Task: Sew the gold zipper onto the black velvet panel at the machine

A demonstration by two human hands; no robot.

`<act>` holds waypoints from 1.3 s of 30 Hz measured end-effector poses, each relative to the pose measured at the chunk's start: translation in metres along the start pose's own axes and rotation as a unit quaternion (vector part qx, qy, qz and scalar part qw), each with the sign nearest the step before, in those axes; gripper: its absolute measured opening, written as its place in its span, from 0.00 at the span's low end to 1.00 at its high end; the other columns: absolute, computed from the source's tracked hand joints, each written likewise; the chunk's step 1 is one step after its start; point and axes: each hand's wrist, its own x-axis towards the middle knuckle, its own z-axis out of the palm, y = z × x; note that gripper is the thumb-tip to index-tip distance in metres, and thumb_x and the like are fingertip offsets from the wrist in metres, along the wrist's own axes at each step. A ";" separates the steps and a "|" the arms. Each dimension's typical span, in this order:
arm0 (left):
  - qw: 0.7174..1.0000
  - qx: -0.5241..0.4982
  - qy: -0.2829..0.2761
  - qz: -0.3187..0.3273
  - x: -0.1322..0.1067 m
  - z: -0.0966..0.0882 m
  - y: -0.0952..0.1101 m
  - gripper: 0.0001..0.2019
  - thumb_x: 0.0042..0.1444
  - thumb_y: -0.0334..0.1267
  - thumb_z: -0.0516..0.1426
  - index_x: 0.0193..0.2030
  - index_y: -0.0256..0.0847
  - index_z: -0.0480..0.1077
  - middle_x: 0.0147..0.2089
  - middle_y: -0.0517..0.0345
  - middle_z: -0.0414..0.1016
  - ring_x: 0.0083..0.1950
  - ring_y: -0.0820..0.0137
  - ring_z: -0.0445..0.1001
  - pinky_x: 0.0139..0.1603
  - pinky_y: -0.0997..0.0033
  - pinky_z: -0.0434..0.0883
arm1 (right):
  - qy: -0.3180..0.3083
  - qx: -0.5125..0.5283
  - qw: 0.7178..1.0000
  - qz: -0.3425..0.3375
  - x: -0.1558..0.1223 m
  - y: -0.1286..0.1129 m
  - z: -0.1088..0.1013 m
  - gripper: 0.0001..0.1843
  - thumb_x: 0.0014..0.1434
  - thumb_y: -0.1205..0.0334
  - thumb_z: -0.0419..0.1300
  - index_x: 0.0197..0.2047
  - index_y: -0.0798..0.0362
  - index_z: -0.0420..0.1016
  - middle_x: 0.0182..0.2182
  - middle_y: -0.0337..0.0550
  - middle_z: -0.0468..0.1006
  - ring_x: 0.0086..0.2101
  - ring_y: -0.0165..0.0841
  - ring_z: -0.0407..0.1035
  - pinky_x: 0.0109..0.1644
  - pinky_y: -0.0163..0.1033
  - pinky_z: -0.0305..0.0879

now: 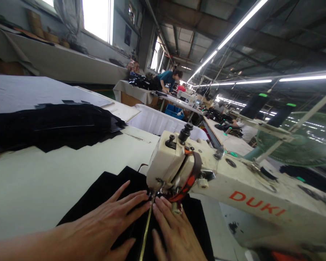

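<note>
A piece of black fabric (104, 186) lies under the head of a white sewing machine (163, 159). Down its middle runs a narrow gold strip (146, 230), which leads up to the needle area; whether it is a zipper I cannot tell. My left hand (103, 221) rests flat on the fabric left of the strip, fingers spread, fingertips close to the presser foot. To the right of the strip, my right hand (176, 232) lies flat with fingers stretched toward the foot. The needle itself is hard to make out.
A long stack of black fabric pieces (51, 125) lies on the table at left. Beyond the table stands a white bin (157, 119). Farther back are a blue crate (174, 111) and a person in teal (167, 78) bending over a table. A green fan (301, 139) stands at right.
</note>
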 end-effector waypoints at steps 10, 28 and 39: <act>0.998 -0.015 -0.053 -0.031 0.010 0.003 -0.001 0.30 0.67 0.40 0.54 0.74 0.44 0.54 0.75 0.42 0.52 0.76 0.54 0.49 0.73 0.36 0.45 | -0.157 0.078 0.981 0.087 0.006 -0.006 -0.018 0.24 0.69 0.65 0.54 0.67 0.56 0.64 0.65 0.51 0.67 0.65 0.44 0.60 0.70 0.58 0.57; 0.981 -0.150 0.001 -0.120 -0.067 -0.010 0.059 0.20 0.72 0.44 0.50 0.68 0.48 0.65 0.67 0.58 0.69 0.68 0.63 0.67 0.68 0.57 0.63 | -0.124 0.098 0.987 0.036 -0.043 -0.073 -0.056 0.20 0.66 0.74 0.57 0.60 0.62 0.68 0.56 0.54 0.75 0.58 0.39 0.68 0.66 0.47 0.65; 0.993 -0.107 0.039 -0.029 -0.066 -0.016 0.071 0.19 0.72 0.36 0.50 0.66 0.41 0.67 0.65 0.54 0.72 0.66 0.66 0.69 0.72 0.57 0.57 | -0.118 0.019 0.993 -0.002 -0.045 -0.096 -0.047 0.22 0.66 0.76 0.53 0.62 0.68 0.67 0.59 0.62 0.72 0.59 0.46 0.67 0.67 0.55 0.64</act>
